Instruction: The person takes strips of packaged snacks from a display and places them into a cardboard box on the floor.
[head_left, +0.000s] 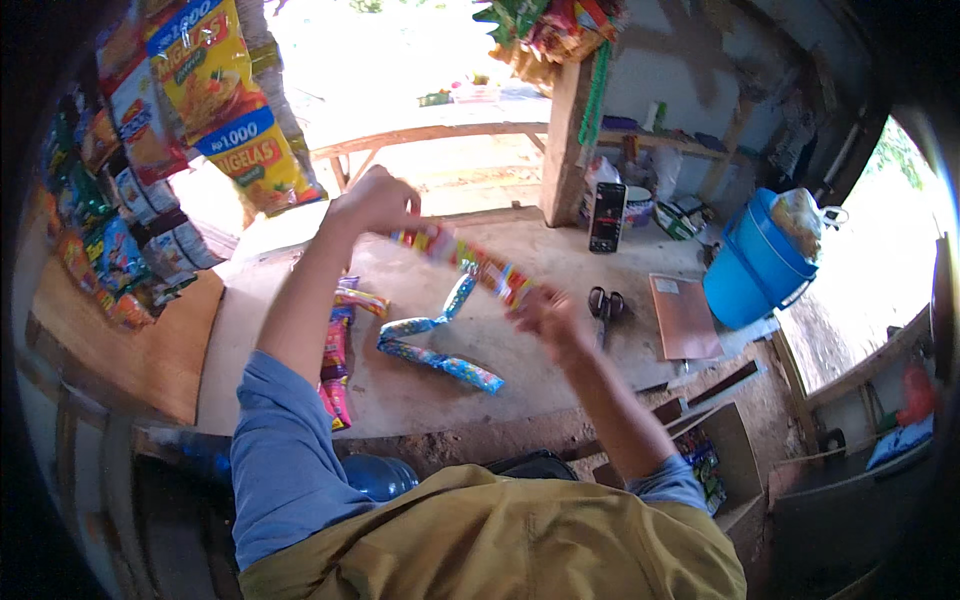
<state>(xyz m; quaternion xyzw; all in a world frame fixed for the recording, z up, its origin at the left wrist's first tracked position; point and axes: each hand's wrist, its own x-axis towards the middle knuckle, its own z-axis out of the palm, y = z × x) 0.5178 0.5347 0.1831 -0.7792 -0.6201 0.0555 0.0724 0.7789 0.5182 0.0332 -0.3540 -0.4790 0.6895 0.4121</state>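
Between my two hands a strip of red and yellow packets stretches slantwise above the concrete counter. My left hand grips its far left end, and my right hand is closed around its near right end. Both hands and the strip are partly blurred. A blue patterned strip of packets lies in a zigzag beneath; its upper end meets the held strip, but I cannot tell whether they are joined. Beside my left forearm lie pink packets and a small yellow and red packet, partly hidden by the arm.
Black-handled scissors and a brown notebook or folder lie to the right. Behind them stand a phone and a blue bucket. Noodle sachets hang at left above a wooden board. A wooden post rises at the back.
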